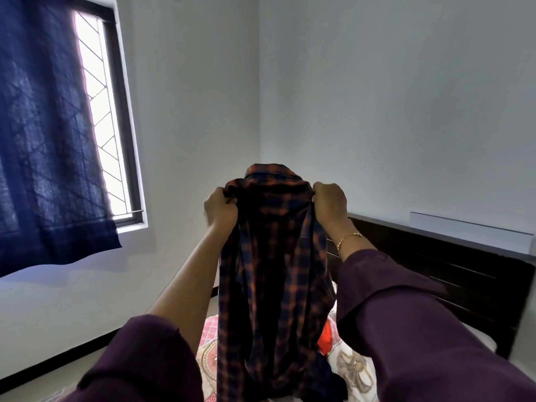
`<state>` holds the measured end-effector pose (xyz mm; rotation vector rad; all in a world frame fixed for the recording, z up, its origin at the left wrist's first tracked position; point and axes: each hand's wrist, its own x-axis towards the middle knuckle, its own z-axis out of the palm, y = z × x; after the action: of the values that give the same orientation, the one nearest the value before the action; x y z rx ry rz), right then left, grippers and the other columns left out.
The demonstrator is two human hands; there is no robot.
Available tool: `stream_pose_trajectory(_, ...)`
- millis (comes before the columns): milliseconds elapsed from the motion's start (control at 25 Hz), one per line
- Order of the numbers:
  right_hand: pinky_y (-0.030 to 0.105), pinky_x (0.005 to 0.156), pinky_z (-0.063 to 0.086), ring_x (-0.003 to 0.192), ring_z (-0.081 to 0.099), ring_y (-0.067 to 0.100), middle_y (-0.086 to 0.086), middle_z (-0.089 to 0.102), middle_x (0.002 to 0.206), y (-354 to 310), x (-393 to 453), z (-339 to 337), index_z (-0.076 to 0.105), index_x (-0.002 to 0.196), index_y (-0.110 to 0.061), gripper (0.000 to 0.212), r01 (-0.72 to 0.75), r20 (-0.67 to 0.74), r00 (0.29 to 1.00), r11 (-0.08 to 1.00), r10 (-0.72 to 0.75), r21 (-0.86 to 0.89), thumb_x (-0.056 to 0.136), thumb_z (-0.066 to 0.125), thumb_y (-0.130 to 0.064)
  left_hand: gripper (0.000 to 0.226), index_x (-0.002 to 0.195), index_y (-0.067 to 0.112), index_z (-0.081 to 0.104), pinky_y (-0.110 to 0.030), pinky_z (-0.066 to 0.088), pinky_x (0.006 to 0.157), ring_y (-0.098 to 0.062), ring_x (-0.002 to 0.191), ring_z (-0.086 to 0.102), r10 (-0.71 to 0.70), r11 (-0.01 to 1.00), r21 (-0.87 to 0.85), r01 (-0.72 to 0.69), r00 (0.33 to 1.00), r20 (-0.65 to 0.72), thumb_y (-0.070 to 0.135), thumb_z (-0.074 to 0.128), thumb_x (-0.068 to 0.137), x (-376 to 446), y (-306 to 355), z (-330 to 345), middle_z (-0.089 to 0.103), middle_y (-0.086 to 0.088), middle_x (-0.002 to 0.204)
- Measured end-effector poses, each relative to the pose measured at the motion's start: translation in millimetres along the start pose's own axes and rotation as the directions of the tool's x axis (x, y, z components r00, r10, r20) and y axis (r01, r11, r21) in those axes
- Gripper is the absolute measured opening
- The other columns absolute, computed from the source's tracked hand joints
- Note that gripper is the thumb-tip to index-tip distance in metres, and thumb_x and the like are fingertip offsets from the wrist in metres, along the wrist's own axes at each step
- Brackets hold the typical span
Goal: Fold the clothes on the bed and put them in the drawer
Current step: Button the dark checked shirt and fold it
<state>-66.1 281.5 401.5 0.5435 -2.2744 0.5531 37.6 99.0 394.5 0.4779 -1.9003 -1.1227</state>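
I see a navy-and-orange plaid shirt hanging limp, collar up, my left hand and right hand each pinching a shoulder in a tight grip.

Two arms in dark plum sleeves

Both sleeves are loose, deep purple cloth: the left sleeve is pushed up toward the elbow, the right sleeve reaches near the wrist, where a thin gold bracelet sits.

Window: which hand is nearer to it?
Left. The left hand grips the plaid shirt on the side toward the window; the right hand grips the shirt's far side, toward the headboard.
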Motion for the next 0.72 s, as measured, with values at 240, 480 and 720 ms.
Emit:
stream_pose_trajectory(240, 0.034, 0.068, 0.047, 0.083, 0.061, 0.033, 0.020, 0.067, 0.085, -14.1, -5.5, -13.1, 0.064, 0.092, 0.004, 0.017, 0.025, -0.218, 0.975, 0.971, 0.029, 0.239, 0.088, 0.047, 0.002, 0.015, 0.098, -0.001, 0.057, -0.028, 0.035, 0.065, -0.024, 0.072, 0.049, 0.207, 0.978, 0.018, -0.207, 0.966, -0.156, 0.000, 0.048, 0.086, -17.6, 10.6, -14.2, 0.058, -0.010, 0.078)
stream_pose_trajectory(480, 0.023, 0.076, 0.047, 0.089, 0.065, 0.027, 0.016, 0.070, 0.092, -19.9, -24.2, -61.9, 0.064, 0.103, 0.001, 0.032, -0.011, -0.168, 0.980, 0.879, 0.103, 0.476, 0.080, 0.047, 0.015, 0.026, 0.101, -0.001, 0.056, -0.027, 0.033, 0.063, -0.023, 0.071, 0.047, 0.302, 0.953, 0.032, -0.302, 0.933, -0.194, -0.008, 0.041, 0.081, -37.5, 31.8, -33.9, 0.052, -0.003, 0.074)
stream_pose_trajectory(720, 0.013, 0.069, 0.033, 0.092, 0.054, 0.031, 0.018, 0.064, 0.087, -13.1, -60.2, -88.7, 0.062, 0.100, 0.002, 0.025, 0.015, -0.255, 0.965, 0.952, 0.066, 0.307, 0.081, 0.052, 0.013, 0.017, 0.100, 0.001, 0.057, -0.038, 0.041, 0.065, -0.036, 0.076, 0.057, 0.299, 0.954, 0.029, -0.299, 0.937, -0.182, 0.005, 0.052, 0.084, -70.7, 39.6, -46.2, 0.065, -0.019, 0.083)
